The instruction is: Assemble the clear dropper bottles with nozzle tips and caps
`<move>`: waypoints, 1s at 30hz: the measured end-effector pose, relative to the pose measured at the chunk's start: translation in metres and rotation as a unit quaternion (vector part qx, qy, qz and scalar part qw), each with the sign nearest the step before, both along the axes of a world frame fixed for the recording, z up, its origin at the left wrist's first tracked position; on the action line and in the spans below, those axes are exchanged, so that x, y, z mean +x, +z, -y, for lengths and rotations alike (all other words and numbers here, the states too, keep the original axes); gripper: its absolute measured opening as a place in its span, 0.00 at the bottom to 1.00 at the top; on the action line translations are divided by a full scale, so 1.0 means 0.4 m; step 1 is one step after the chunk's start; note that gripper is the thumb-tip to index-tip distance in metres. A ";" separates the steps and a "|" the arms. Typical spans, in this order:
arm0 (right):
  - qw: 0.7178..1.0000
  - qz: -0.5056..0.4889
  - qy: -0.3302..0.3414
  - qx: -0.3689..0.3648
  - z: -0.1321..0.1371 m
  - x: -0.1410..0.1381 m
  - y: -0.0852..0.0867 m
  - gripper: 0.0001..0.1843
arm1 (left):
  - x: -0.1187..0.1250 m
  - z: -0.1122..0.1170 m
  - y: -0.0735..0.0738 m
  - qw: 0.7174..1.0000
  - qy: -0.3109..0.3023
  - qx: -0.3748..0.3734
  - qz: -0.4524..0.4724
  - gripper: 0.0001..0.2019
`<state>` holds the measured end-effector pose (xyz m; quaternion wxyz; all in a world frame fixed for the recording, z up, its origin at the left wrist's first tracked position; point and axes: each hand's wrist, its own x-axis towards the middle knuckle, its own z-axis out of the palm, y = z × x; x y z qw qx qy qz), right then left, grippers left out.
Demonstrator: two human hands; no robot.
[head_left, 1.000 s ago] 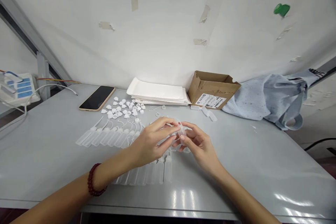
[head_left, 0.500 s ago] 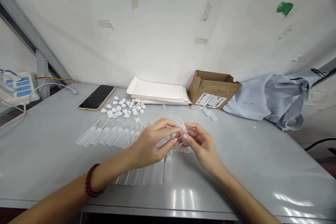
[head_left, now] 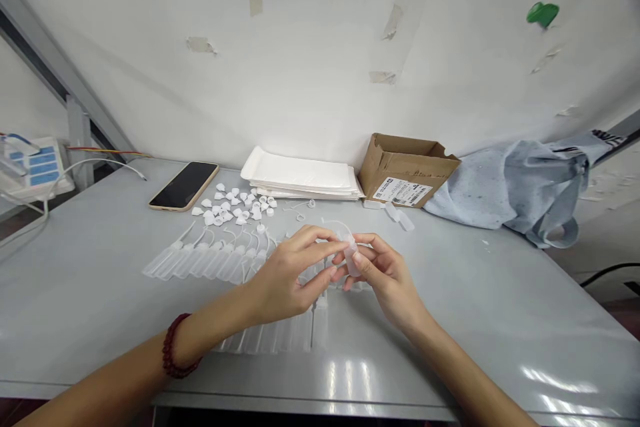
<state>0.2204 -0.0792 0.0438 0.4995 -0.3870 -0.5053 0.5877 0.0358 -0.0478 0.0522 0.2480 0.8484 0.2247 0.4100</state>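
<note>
The right hand point(head_left: 384, 273) pinches a small bottle point(head_left: 352, 261) between thumb and fingers, above the middle of the desk point(head_left: 505, 307). The left hand point(head_left: 287, 273) has its thumb spread from its other fingers, whose tips meet the bottle's top. The left hand and forearm hide parts of the far row of bottles point(head_left: 200, 260) and near row of bottles point(head_left: 270, 337). Beyond lie white caps point(head_left: 235, 203), a phone point(head_left: 184, 187) at left, a paper stack point(head_left: 300, 175), a cardboard box point(head_left: 407, 170), and a cloth bag point(head_left: 495, 183) at far right.
</note>
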 end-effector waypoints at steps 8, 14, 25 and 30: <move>1.000 -0.018 0.017 -0.017 -0.002 0.005 0.002 0.13 | 0.001 0.002 0.004 1.000 0.020 -0.017 0.015 0.14; 0.999 -0.017 0.036 -0.029 -0.002 0.001 0.002 0.14 | 0.006 0.006 -0.007 0.999 0.049 -0.013 -0.001 0.17; 0.996 0.046 0.072 -0.039 0.007 -0.010 0.016 0.13 | 0.009 0.006 -0.008 0.994 0.033 0.060 -0.081 0.23; 0.978 0.148 0.129 -0.065 0.002 0.022 0.028 0.14 | 0.009 0.024 0.003 0.988 0.016 0.007 -0.155 0.16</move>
